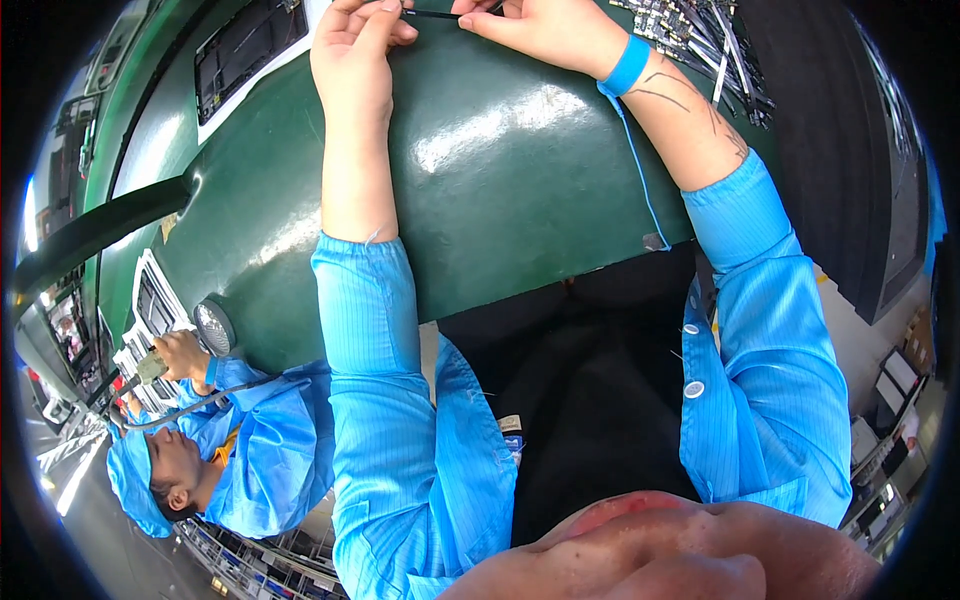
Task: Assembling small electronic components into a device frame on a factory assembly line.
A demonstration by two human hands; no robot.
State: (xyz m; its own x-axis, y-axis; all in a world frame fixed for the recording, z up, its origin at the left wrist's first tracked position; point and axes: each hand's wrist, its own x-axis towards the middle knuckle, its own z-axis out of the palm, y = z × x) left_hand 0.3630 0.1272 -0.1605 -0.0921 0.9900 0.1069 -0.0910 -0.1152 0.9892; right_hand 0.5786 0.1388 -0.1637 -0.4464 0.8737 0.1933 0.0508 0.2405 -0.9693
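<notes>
At the top edge of the head view, a thin black strip stretches between my two hands. My left hand pinches its left end between thumb and fingers. My right hand is closed on the other end, its fingertips partly cut off by the picture's edge. Just right of that hand lies a loose pile of narrow black and silvery strips. Both forearms reach over the green tabletop. A blue wrist strap circles my right wrist.
A thin blue cord runs from the strap to the table's near edge. At the upper left is a white-framed tray with dark contents. A dark curved arm rises left. A co-worker in blue works at the left beside a round grey object.
</notes>
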